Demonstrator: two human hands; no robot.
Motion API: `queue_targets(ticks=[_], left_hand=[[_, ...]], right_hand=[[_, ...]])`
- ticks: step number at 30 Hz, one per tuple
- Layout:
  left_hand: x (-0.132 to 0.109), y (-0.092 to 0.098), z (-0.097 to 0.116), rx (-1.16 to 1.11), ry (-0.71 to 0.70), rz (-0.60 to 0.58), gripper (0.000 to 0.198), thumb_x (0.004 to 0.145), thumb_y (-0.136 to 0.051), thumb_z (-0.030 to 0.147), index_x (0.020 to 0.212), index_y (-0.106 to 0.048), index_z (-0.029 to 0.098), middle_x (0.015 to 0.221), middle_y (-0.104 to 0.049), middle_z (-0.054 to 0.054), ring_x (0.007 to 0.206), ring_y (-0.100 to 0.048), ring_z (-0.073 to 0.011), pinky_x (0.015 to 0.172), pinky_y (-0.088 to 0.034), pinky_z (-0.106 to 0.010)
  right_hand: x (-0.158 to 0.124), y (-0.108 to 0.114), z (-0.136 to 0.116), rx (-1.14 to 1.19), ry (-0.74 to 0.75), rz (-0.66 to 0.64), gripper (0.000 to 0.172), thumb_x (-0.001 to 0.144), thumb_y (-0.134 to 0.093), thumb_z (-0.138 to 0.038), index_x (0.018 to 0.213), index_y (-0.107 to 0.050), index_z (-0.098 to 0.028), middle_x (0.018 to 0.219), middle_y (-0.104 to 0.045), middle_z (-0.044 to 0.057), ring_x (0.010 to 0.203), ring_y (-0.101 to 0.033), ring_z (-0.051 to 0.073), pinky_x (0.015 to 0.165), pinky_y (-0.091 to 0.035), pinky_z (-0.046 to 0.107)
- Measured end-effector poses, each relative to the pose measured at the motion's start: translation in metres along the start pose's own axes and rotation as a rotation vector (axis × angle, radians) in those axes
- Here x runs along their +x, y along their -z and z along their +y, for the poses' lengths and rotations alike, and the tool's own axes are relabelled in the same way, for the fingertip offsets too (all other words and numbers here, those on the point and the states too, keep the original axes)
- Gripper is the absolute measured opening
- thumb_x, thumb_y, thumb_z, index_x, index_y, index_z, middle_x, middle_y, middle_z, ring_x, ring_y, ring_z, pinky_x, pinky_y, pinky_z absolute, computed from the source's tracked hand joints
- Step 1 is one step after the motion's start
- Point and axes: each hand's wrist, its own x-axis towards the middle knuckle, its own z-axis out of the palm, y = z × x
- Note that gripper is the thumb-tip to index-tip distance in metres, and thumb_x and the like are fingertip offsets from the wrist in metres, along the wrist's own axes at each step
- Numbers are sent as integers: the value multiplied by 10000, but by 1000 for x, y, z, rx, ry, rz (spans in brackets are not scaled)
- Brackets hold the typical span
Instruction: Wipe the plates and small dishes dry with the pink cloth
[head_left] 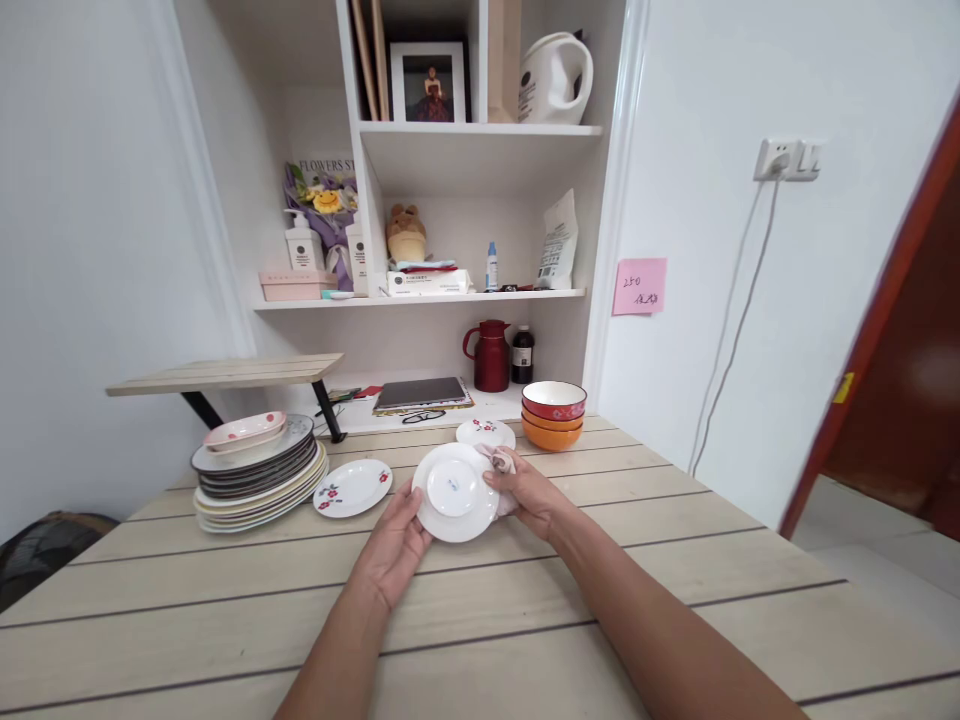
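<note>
Plate [452,492], white and round with a glossy surface, is held up above the near part of the counter [480,655], its underside turned to the camera. A raised ring circles the base, and a small bluish mark, too small to read, sits in the middle; the broad rim around it is plain white. The left hand [397,538] grips the plate's left edge, thumb against the underside and fingers beneath. The right hand [531,497] pinches the opposite edge, thumb over the rim, with a crumpled pale cloth [504,459] bunched between it and the plate.

Just beyond lies a white saucer [484,432] with red flowers, and to the left rests a similar flowered dish [352,490], face up. Farther left stands a pile of plates [259,487], topped by a pink-and-white oval bowl [246,433]. To the right of the saucer, a red-patterned bowl [553,402] sits on orange bowls [553,432]. Toward the back are folded glasses [424,416], a closed laptop [420,393], a dark red jug [491,360] and a dark bottle [523,356], beneath white shelves [472,165]
</note>
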Motion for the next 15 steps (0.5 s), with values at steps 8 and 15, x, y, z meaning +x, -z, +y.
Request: queue_targets(ticks=[8,15], left_hand=[[-2,0,2,17,35,-21,276,725,-711,75,974,-627,160,987,-718,-73,819,-689,-145,855,-555,-299],[-4,-2,0,117,42,-96,339,737,-720,136,1064,-634,139,1081,-700,-126,953,-677,-202,888,-544,-324]], right_hand=[[0,8,-5,-106,64,33,440,567,-793,-336,937,-590,-209,798,-619,-11,710,-540,151,581,-398,244],[5,12,-3,-184,151,130,319,545,-782,-274,827,-665,-181,764,-658,14,710,-539,173,629,-402,277]])
